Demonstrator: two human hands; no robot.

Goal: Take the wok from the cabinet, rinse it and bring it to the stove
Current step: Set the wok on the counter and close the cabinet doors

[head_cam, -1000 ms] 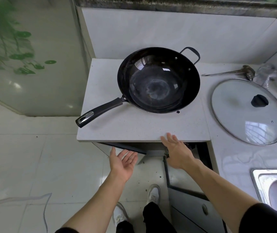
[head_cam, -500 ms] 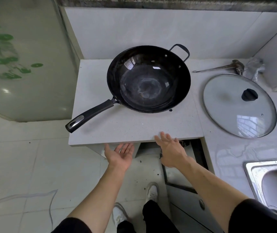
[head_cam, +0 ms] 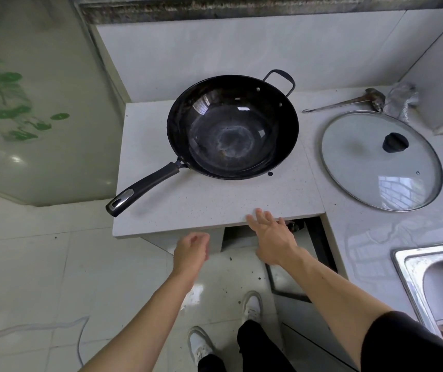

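Note:
A black wok (head_cam: 232,127) sits on the white counter slab (head_cam: 215,208), its long handle (head_cam: 145,185) sticking out past the slab's left front corner. Below the slab's front edge my left hand (head_cam: 190,251) hangs with loosely curled fingers and holds nothing. My right hand (head_cam: 271,237) is spread flat, fingertips at the slab's front edge, empty. Both hands are well short of the wok.
A glass lid (head_cam: 381,161) lies on the counter right of the wok, a metal ladle (head_cam: 349,103) behind it. The steel sink (head_cam: 440,285) is at the right edge. An open cabinet door (head_cam: 287,280) stands below my right hand. My feet are on the tiled floor.
My left hand has turned over from palm-up to back-up, its fingers curling loosely. My right hand has stayed at the slab's edge. The wok has not moved.

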